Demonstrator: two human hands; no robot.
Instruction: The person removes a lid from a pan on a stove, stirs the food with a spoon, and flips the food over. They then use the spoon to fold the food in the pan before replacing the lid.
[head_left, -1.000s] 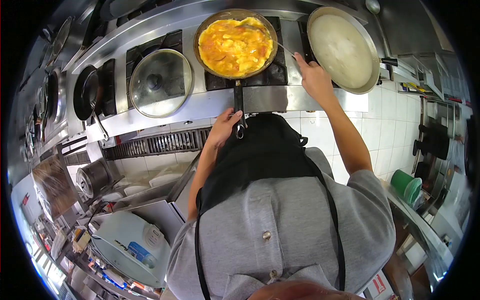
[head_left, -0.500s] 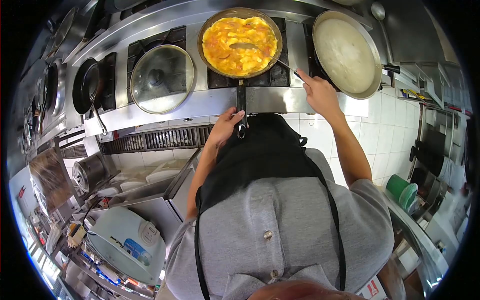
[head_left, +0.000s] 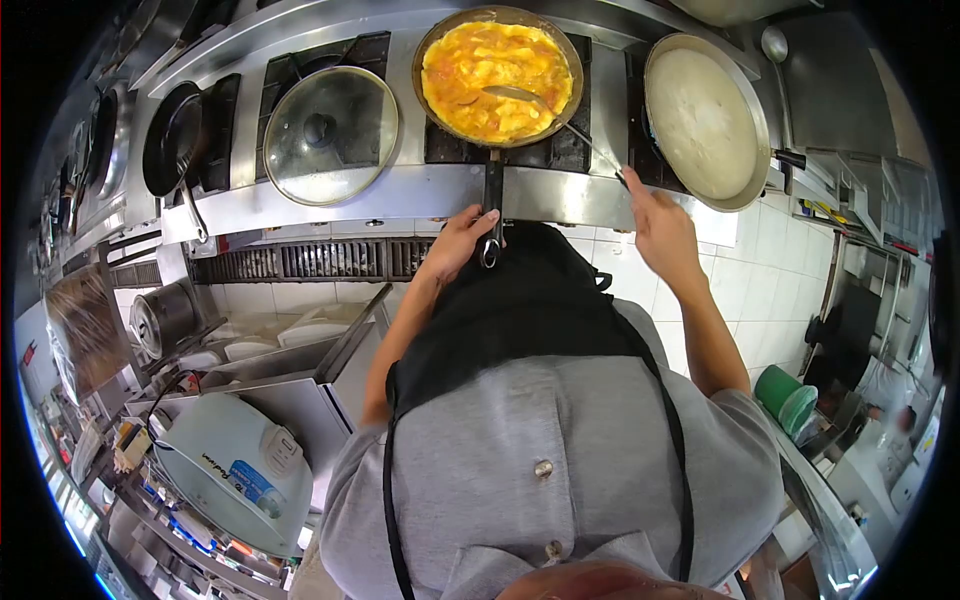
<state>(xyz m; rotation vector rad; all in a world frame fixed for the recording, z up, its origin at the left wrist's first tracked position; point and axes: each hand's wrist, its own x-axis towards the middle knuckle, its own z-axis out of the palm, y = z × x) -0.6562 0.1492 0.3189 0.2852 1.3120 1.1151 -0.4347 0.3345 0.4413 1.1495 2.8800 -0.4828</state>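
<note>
so, left grip closed on pan handle, right grip closed on utensil, its head over egg

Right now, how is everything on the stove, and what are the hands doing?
Egg mix: spread out, looks partly runny
Egg pan: uncovered, on a burner
Left grip: closed on the pan handle
Right grip: closed on the spoon
Spoon: bowl end in the egg
Glass lid: knob up, lying flat
Big pan: uncovered, filled with pale liquid
</note>
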